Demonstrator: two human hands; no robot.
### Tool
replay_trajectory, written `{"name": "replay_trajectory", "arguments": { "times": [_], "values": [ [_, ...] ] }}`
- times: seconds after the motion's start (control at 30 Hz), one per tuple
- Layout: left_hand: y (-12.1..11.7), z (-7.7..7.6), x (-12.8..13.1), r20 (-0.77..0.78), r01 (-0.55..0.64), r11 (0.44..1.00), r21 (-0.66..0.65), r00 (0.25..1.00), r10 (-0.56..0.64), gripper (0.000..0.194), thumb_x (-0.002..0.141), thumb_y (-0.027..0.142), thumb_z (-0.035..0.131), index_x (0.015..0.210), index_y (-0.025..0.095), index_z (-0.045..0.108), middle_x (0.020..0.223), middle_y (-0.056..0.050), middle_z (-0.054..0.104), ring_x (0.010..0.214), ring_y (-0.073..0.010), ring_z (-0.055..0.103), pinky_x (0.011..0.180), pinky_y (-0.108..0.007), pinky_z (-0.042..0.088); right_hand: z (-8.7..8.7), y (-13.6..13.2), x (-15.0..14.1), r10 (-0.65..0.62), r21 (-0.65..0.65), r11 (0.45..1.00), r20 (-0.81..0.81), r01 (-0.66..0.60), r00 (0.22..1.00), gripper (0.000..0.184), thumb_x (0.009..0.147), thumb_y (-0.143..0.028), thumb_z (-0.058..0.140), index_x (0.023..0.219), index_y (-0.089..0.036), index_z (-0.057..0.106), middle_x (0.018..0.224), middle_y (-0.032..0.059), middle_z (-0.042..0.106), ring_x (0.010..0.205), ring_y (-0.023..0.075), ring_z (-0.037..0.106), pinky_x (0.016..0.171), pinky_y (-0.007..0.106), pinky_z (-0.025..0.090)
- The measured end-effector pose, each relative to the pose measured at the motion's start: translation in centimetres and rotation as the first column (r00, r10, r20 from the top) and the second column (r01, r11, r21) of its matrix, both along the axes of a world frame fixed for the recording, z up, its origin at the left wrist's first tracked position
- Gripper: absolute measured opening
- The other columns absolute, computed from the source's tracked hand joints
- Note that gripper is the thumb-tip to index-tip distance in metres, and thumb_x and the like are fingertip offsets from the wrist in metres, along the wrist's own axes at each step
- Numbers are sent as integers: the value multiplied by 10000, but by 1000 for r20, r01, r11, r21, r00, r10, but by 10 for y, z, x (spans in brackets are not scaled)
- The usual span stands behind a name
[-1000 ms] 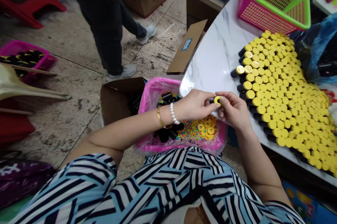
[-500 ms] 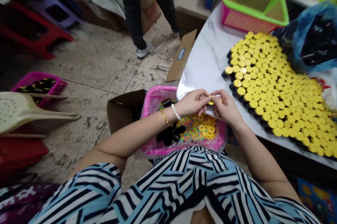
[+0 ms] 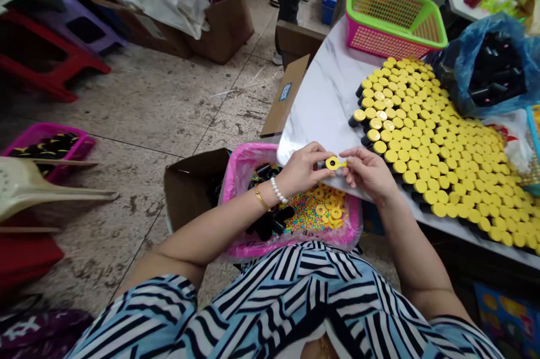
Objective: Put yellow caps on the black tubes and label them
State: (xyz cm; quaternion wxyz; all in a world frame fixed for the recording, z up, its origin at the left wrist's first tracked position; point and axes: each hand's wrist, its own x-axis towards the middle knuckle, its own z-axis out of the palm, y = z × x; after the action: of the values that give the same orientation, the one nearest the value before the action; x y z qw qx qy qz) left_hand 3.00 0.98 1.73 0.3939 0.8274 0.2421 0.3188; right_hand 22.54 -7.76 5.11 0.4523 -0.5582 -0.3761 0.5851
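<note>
A yellow ring cap (image 3: 333, 163) lies level, its short stem pointing right, between the hands above a pink bin (image 3: 353, 221). The right hand (image 3: 367, 173) pinches the stem's end; the left hand (image 3: 301, 169) is curled against the ring, its grip unclear.

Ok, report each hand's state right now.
Left hand: closed, pinching the yellow ring-shaped piece.
Right hand: closed, pinching the same piece at its other end.
</note>
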Motion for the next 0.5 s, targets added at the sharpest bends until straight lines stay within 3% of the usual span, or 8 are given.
{"name": "replay_trajectory", "arguments": {
  "times": [0.07,0.13,0.23,0.37,0.5],
  "values": [
    [0,1,0,6,7,1000,5,1000,-7,299,855,269,771,1149,228,742,980,-35,623,877,-154,616,787,-281,503,11,13,-4,106,-14,994,196,-106,975,341,887,-419,707,1109,-187,592,576,-76,591,450,71,462,459,187,347],
    [0,4,2,-1,11,1000,13,1000,-11,291,856,257,762,1145,234,739,968,-29,614,868,-153,611,783,-280,500,20,24,-7,179,-26,982,412,-185,893,299,891,-390,692,1081,-187,582,535,-92,546,466,72,428,484,191,311],
    [0,11,4,-115,3,999,35,993,1,236,846,235,755,1080,205,742,855,-12,597,789,-150,588,732,-271,472,22,28,-11,159,8,979,599,-205,785,251,908,-387,651,1043,-191,570,534,-87,536,513,92,452,530,209,315],
    [7,17,13,-281,40,998,58,959,-22,114,836,179,723,948,156,722,763,-4,624,732,-145,572,683,-258,413,1,9,-16,-32,180,980,571,-87,820,352,946,-418,599,1211,-196,535,562,-92,516,549,118,480,578,234,360],
    [26,24,46,-273,-5,997,73,962,25,105,824,244,741,813,152,691,693,7,630,658,-129,550,628,-252,361,-20,-14,-19,-342,380,899,297,218,891,477,963,-474,584,1346,-216,461,620,-83,532,522,113,455,556,236,392]
  ]
}}
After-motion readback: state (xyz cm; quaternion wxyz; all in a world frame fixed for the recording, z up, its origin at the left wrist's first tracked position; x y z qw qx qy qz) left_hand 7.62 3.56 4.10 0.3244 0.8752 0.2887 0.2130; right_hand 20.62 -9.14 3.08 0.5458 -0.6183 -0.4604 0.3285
